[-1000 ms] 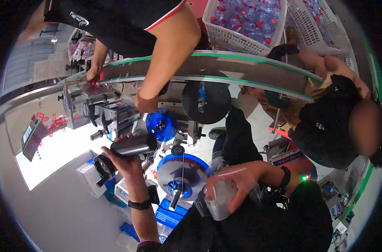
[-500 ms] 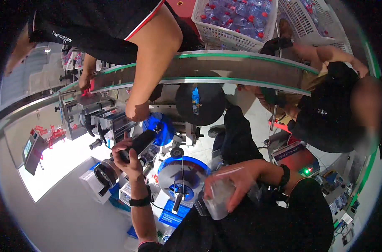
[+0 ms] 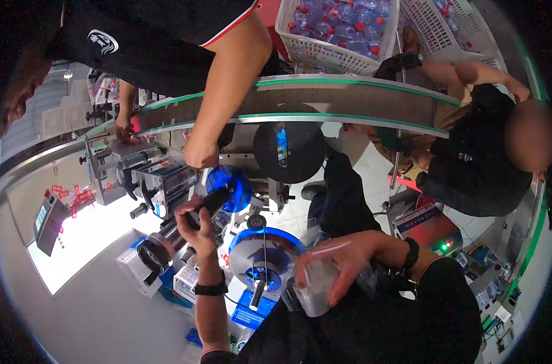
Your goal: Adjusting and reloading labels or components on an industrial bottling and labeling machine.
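white emblem [image 3: 102, 41] on a black shirt [image 3: 160, 27], red labels [image 3: 82, 198] beside a screen [image 3: 41, 217], lettering too small to read

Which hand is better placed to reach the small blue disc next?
Left, likely: the left hand is nearer the small blue disc, at the black cylinder; the right hand holds clear plastic.

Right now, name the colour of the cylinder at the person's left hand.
The cylinder is black, seen best in the head view.

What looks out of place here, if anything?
The red strips beside the small tilted screen: they bunch untidily, at mixed angles. They may be parked there on purpose; the picture can't settle that. I see no obvious spill.
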A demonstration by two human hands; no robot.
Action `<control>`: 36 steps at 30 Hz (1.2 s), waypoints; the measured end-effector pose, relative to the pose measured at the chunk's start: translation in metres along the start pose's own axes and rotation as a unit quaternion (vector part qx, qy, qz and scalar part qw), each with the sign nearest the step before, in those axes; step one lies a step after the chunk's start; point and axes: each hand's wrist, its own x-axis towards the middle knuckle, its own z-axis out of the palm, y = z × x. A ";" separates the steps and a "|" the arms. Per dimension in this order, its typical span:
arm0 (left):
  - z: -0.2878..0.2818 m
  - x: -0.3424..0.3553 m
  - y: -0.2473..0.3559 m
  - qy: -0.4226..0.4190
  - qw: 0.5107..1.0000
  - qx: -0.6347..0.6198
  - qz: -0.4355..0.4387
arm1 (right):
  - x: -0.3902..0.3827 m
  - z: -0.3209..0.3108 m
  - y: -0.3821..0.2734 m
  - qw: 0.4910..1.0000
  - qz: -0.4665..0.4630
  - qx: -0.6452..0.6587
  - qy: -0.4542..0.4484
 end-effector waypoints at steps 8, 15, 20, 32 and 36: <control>0.000 0.007 0.028 -0.099 0.916 0.382 -0.065 | 0.001 -0.005 0.002 1.000 0.013 0.017 -0.001; -0.007 0.004 0.031 -0.111 0.879 0.463 -0.007 | 0.014 -0.004 -0.008 0.998 0.031 0.010 -0.047; -0.005 0.022 0.060 -0.229 0.782 0.580 0.019 | 0.017 -0.004 -0.001 0.996 0.035 0.045 -0.066; 0.021 0.040 0.010 -0.143 0.885 0.434 0.093 | 0.003 0.000 -0.004 0.999 -0.003 0.034 0.003; 0.007 0.032 0.045 -0.075 0.884 0.421 0.191 | -0.001 -0.006 0.002 1.000 0.009 -0.019 -0.005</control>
